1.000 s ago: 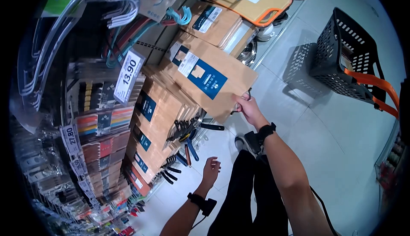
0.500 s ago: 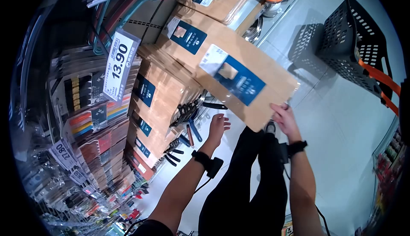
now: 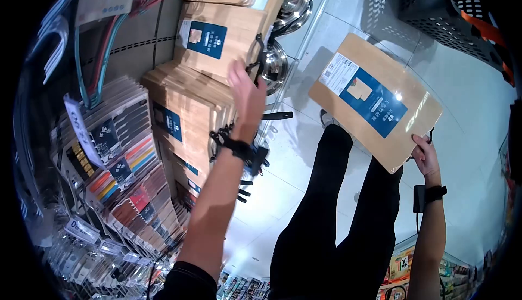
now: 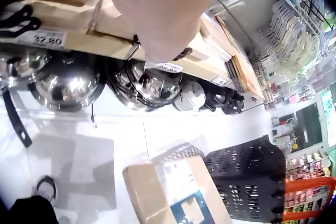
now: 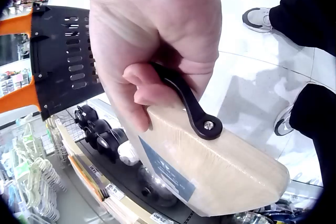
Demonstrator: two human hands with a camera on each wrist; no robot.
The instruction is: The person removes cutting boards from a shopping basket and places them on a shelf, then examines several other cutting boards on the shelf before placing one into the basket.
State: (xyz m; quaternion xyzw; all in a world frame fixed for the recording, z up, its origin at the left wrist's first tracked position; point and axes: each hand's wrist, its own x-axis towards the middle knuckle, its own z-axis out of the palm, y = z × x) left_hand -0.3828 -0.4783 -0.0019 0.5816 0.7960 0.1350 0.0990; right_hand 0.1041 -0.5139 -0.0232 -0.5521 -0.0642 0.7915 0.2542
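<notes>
My right hand (image 3: 427, 156) grips a wooden cutting board (image 3: 375, 101) by the black handle (image 5: 197, 111) on its end. The board is wrapped in clear film and carries a blue and white label. It hangs tilted over the floor, beside my legs. In the right wrist view my fingers curl round the handle. My left hand (image 3: 247, 93), slightly blurred and with fingers extended, is at the front of a shelved cutting board (image 3: 198, 42) with the same kind of label. Its fingertips overlap that board's lower edge in the head view.
A black basket (image 5: 68, 58) with orange handles stands on the floor. More boards (image 3: 187, 120) stack along the shelf. Metal pot lids (image 4: 65, 85) sit below it, and a pan handle (image 3: 277, 116) juts outward. Knife packs (image 3: 136, 164) and hangers (image 3: 103, 55) hang at the left.
The right hand has drawn the cutting board off the shelf, away to the right and over the floor. The left hand has risen from beside the legs to the shelved boards. The head view has shifted.
</notes>
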